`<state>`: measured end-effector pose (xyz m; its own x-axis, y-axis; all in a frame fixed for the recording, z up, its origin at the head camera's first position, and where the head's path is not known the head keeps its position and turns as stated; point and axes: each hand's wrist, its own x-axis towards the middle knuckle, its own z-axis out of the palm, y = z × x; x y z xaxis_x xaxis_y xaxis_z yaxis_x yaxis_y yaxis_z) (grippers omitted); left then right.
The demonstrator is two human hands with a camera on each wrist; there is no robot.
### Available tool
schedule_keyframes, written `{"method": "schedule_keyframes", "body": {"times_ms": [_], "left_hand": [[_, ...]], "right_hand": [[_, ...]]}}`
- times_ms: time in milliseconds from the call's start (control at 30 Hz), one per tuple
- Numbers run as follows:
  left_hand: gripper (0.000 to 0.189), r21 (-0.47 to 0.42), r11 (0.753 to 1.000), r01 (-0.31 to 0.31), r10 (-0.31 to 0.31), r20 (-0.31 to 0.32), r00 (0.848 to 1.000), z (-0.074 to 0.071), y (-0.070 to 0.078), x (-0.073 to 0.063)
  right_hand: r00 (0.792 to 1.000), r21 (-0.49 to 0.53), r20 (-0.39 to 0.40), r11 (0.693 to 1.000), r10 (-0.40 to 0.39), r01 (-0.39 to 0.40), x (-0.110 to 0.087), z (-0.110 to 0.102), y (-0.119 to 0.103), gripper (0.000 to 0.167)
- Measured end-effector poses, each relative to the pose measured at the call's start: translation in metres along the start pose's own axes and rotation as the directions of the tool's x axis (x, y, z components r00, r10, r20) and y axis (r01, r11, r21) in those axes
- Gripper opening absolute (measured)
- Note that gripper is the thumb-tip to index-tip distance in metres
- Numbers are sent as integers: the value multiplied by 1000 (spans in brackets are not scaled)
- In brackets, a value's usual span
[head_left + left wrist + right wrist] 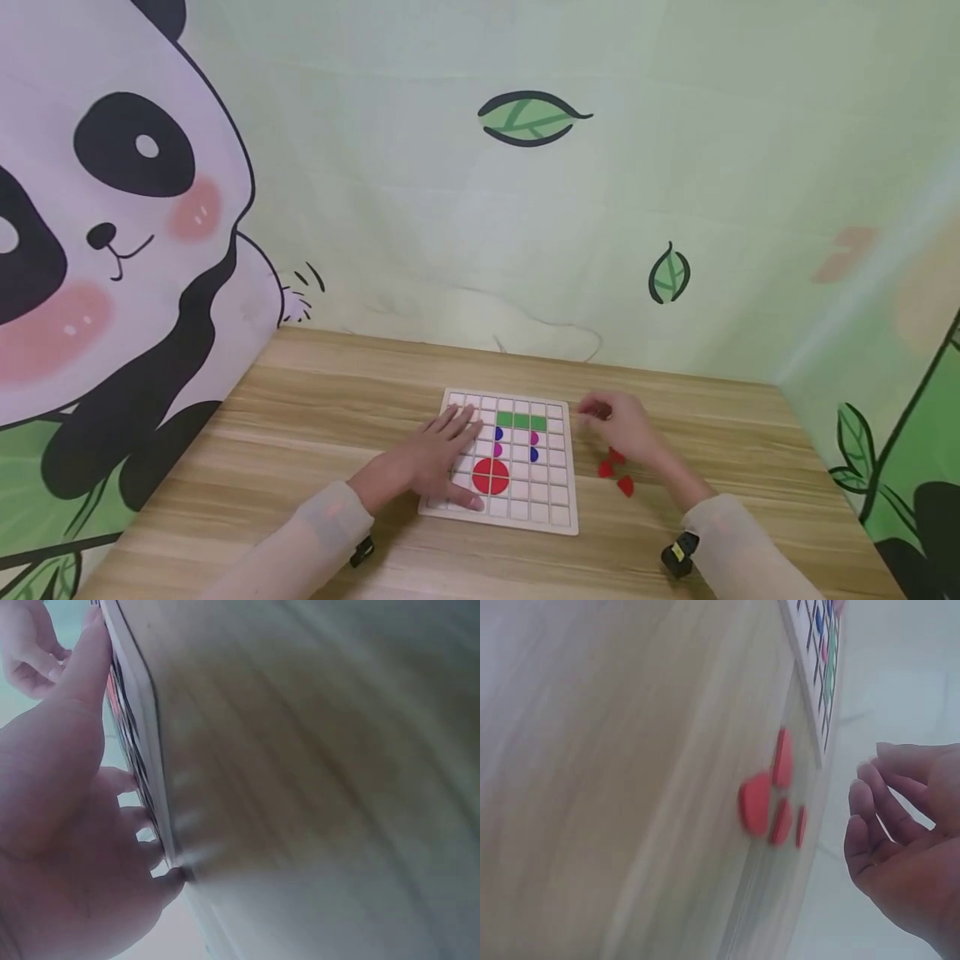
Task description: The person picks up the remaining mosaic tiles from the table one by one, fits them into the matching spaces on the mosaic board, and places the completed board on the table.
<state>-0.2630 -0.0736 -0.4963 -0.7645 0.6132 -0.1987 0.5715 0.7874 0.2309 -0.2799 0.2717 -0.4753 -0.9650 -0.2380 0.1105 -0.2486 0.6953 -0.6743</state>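
Observation:
A white square grid board [538, 474] lies on the table. My left hand [435, 458] rests on its left part with fingers spread, and the left wrist view shows the thumb and fingertips along the board's edge. A red circle [491, 477] of quarter pieces, a green row [521, 420] and small blue and magenta half-rounds [534, 437] fill some cells. My right hand [618, 423] hovers right of the board, fingers loosely bent; no piece shows between them in the right wrist view. Several loose red pieces [755, 802] lie below it on the table.
The wooden table [322, 383] reaches back to a pale green backdrop [420, 208] printed with a panda and leaves. Black devices sit on both wrists, the right one [680, 556] close to the sleeve cuff.

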Motion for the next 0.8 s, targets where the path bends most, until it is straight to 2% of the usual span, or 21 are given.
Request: {"method": "schedule_keyframes", "body": {"times_ms": [300,467,633,800], "left_hand": [[125,-7,1000,0,-1,-7,1000,2,-3,2],[125,0,1000,5,-5,-3,1000,2,-3,1],[124,1,1000,3,-3,-8,1000,3,-3,1],[124,-4,1000,-2,2,-10,1000,2,-4,0]], "right_hand": [[998,-38,-60,999,16,-18,-10,-12,29,13],[998,-84,-55,996,25,-29,-9,-11,43,18],[999,-124,-42,992,25,-30,-6,-6,50,22],[998,-133,-48,990,35,-41,-5,-4,48,22]]}}
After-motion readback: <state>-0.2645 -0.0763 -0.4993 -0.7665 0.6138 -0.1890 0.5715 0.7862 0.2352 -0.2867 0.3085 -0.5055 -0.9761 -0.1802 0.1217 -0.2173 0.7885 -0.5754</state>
